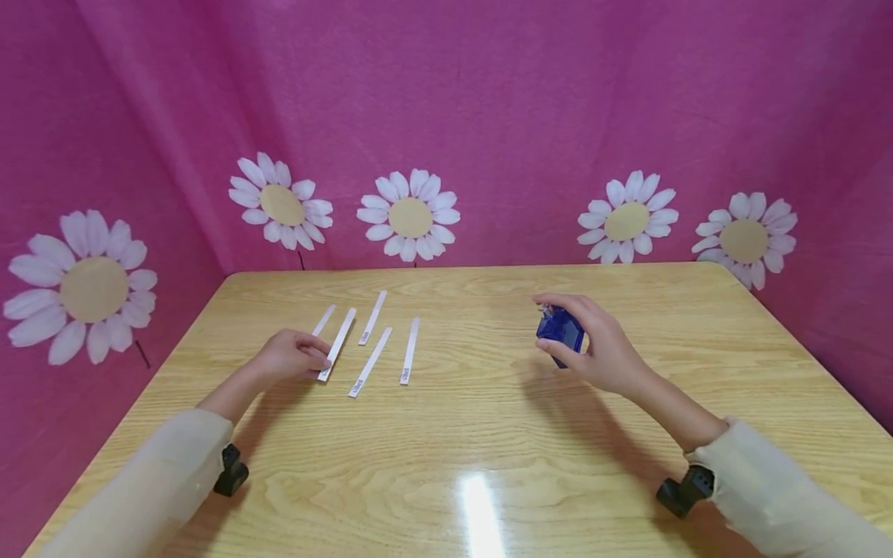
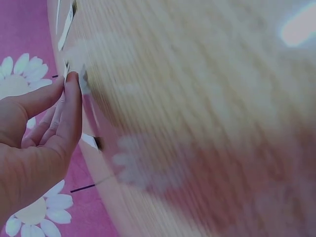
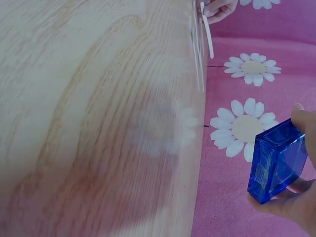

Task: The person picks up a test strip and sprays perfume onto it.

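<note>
My left hand (image 1: 293, 356) pinches a white paper test strip (image 1: 339, 339) near its printed lower end, between thumb and fingertips. In the right wrist view this strip (image 3: 208, 37) tilts up off the table. Several similar strips lie around it, including one strip (image 1: 324, 320) partly behind the hand and another (image 1: 410, 351) farthest to the right. At the right, my right hand (image 1: 607, 349) grips a blue glass perfume bottle (image 1: 567, 329) above the table, thumb on one side and fingers on the other. The bottle's flat base (image 3: 261, 170) shows in the right wrist view.
A wood-grain table (image 1: 460, 418) spreads beneath both hands, with a bright light reflection near its front. Behind and beside it hangs a pink curtain (image 1: 516, 116) printed with white daisies. A small black camera (image 1: 687, 491) sits at each wrist.
</note>
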Tool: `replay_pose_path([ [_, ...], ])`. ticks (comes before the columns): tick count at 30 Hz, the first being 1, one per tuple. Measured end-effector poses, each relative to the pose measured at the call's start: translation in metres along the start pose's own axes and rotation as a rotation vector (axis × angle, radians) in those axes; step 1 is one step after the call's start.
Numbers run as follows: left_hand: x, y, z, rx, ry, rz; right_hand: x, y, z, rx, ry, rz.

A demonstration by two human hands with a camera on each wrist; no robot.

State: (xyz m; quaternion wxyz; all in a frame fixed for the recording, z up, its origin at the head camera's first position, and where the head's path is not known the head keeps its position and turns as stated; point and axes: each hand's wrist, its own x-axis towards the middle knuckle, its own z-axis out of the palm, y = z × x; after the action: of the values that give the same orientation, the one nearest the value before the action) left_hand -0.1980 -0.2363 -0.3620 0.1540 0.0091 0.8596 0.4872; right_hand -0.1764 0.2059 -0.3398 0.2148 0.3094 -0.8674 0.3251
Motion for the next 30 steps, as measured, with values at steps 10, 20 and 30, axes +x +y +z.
replay_pose_path([
  [10, 0.021, 0.001, -0.001, 0.035, 0.066, -0.024, -0.005, 0.005, 0.0, -0.015, 0.021, 0.009],
  [20, 0.025, 0.006, -0.004, 0.154, 0.176, -0.084, -0.007, 0.006, 0.0, -0.025, 0.027, 0.011],
  [30, 0.04, 0.018, 0.014, 0.293, 0.216, 0.081, -0.009, 0.009, -0.002, -0.025, 0.021, 0.027],
])
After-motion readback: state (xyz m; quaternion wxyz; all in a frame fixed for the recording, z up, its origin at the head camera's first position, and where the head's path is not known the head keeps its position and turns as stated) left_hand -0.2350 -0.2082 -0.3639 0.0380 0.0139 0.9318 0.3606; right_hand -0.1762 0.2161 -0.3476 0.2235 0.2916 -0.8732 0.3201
